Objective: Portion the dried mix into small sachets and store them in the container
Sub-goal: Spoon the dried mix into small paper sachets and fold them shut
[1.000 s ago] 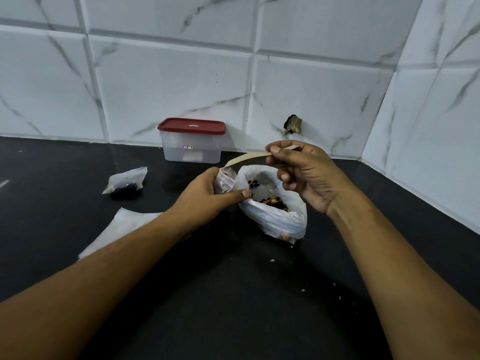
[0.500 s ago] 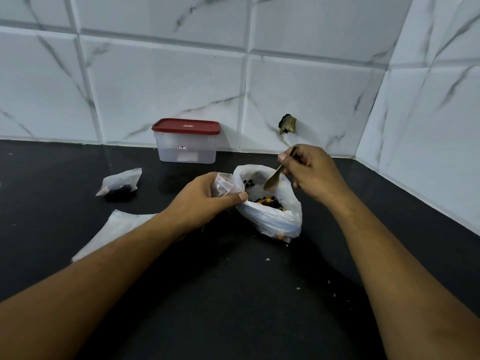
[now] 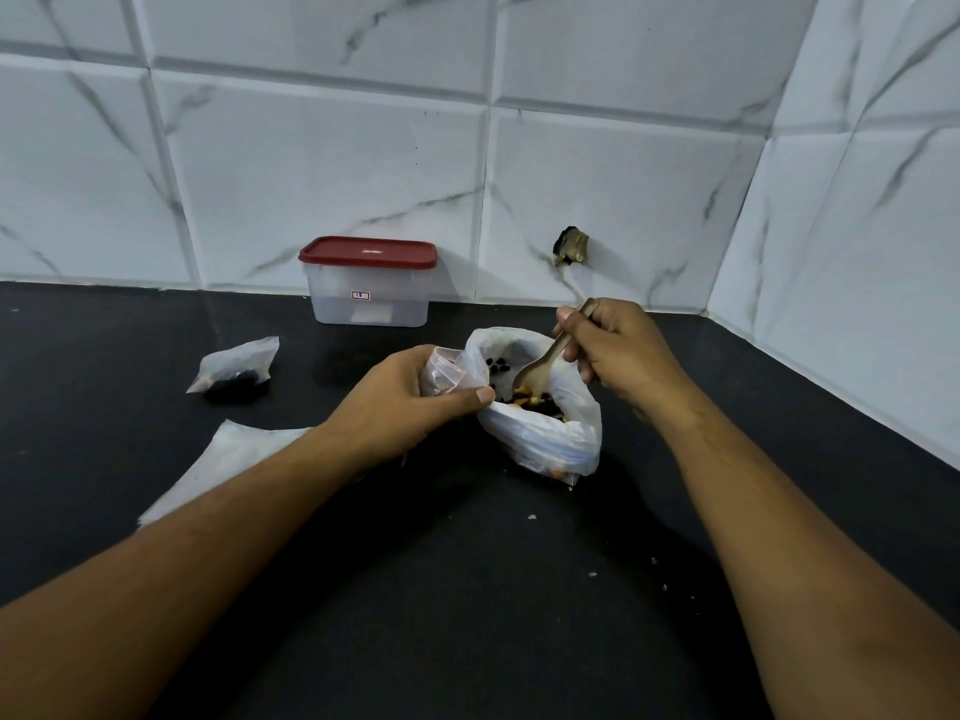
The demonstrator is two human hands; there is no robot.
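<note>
An open white plastic bag (image 3: 545, 439) of dried mix lies on the black counter (image 3: 467, 589); dark and orange pieces show inside. My left hand (image 3: 405, 402) grips a small clear sachet (image 3: 441, 374) right beside the bag's mouth. My right hand (image 3: 618, 350) holds a wooden spoon (image 3: 540, 368) with its bowl dipped into the bag. A filled sachet (image 3: 236, 365) rests further left. The clear container with a red lid (image 3: 370, 280) stands shut by the wall.
Flat empty sachets (image 3: 218, 470) lie left, partly under my left forearm. A few crumbs (image 3: 592, 574) dot the counter near my right arm. Tiled walls close the back and right; a small brown fitting (image 3: 571, 246) juts from the back wall.
My right hand has swung the spoon down from level above the bag until its bowl sits in the mix. My left hand has kept the sachet in place.
</note>
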